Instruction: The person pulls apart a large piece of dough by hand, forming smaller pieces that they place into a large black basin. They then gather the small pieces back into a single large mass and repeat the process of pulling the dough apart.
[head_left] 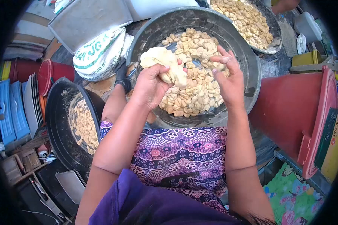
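My left hand (pixel 154 82) is closed around a soft, pale lump of dough (pixel 162 62), which bulges above the thumb and hangs down past the fingers. To its right, my right hand (pixel 230 77) is held up with thumb and fingers apart, and I see nothing gripped in it. Both hands are over a large black tub (pixel 248 56). Many small flattened dough pieces (pixel 193 93) are spread across the tub's bottom, some overlapping.
A second black tub (pixel 58 123) with similar pieces leans at the left. Another round container (pixel 276 41) of pieces is at the top right, near another person's hand (pixel 285 5). A printed white sack (pixel 99 56), a metal tray (pixel 90 22) and a large red bin (pixel 289 112) surround the tub.
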`<state>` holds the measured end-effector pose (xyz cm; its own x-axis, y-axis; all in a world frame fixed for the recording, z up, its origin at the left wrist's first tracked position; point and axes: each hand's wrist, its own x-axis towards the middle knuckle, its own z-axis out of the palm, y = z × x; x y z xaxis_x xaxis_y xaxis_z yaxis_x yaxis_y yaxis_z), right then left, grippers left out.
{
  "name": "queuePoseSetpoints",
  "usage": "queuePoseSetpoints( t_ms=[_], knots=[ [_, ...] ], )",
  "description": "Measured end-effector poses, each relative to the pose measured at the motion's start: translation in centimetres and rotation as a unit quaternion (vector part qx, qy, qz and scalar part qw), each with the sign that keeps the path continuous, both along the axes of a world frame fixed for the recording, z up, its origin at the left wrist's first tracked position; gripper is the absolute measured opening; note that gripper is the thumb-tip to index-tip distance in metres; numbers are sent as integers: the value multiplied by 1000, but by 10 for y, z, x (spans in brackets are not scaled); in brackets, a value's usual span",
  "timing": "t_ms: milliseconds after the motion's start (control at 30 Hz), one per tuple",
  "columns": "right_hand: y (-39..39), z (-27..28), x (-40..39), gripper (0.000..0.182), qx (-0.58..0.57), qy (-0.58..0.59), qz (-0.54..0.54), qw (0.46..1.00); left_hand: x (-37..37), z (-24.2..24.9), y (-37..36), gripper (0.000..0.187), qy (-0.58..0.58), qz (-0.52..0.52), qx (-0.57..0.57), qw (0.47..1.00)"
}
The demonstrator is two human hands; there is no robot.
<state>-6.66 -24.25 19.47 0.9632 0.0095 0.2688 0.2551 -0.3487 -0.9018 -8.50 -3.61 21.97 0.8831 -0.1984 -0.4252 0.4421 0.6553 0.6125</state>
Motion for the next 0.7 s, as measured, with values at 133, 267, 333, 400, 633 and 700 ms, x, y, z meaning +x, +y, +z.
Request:
queuePoseSetpoints(
  t_ms=[133, 267, 333, 400, 633, 700],
  knots=[
    [30, 26, -20, 30, -61, -12, 116, 991, -2, 0, -6, 39, 7, 33, 19, 999],
    [27, 22, -19, 32, -39, 30, 168, 985, -3, -1, -5, 33, -30, 16, 130, 991],
    [18, 17, -14, 24, 42, 37, 147, 988, 2, 6, 2, 31, -18, 57, 125, 990],
    [16, 21, -18, 19, 135, 68, 123, 981, 4, 12, 5, 28, -8, 123, 110, 986],
    [20, 19, -16, 21, 366, 134, 69, 918, 4, 14, 14, 34, 14, 86, 120, 989],
    [21, 21, -14, 25, 462, 187, 61, 865, 0, 10, 10, 43, -64, -79, 164, 981]
  ],
)
